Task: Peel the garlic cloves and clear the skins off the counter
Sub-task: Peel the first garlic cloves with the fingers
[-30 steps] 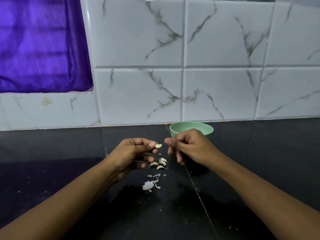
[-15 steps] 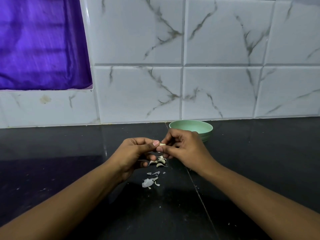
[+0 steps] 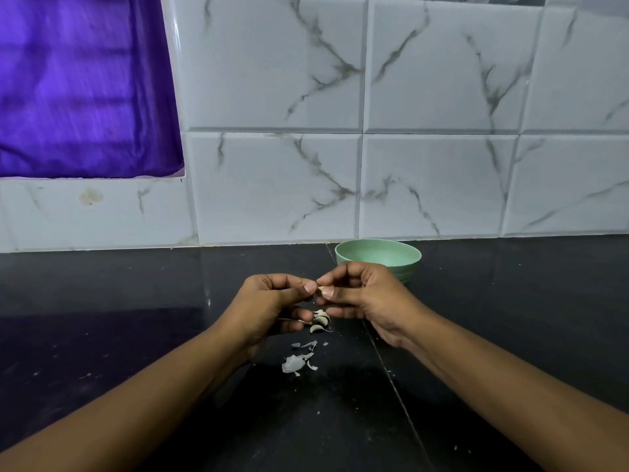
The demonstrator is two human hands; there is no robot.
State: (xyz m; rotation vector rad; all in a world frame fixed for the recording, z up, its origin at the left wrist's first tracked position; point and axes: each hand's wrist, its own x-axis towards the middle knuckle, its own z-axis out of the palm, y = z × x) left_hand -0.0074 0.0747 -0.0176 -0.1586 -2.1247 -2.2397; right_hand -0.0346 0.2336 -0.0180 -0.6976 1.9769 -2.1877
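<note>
We see both hands meeting above the black counter (image 3: 129, 338), just in front of a pale green bowl (image 3: 381, 254) that stands near the tiled wall (image 3: 439, 97). The left hand (image 3: 269, 303) has its fingers curled, and its thumb and forefinger pinch one small garlic clove (image 3: 320, 289). The right hand (image 3: 369, 296) pinches the same clove from the other side, thumbnail against it, with the other fingers curled beneath. The clove is held in the air between the two sets of fingertips, clear of the counter. We cannot tell how much skin is left on it, since it is small and mostly covered.

Directly below the hands, a few more cloves (image 3: 320, 323) lie together on the counter, curved and pale, close to the lower fingers of the left hand. A little nearer to us lie the loose skins (image 3: 294, 362): one larger white flake and some smaller scraps just beside it. Tiny crumbs are scattered further along the dark surface. We cannot see what is in the bowl. A purple cloth (image 3: 78, 86) fills the upper left corner of the wall.
</note>
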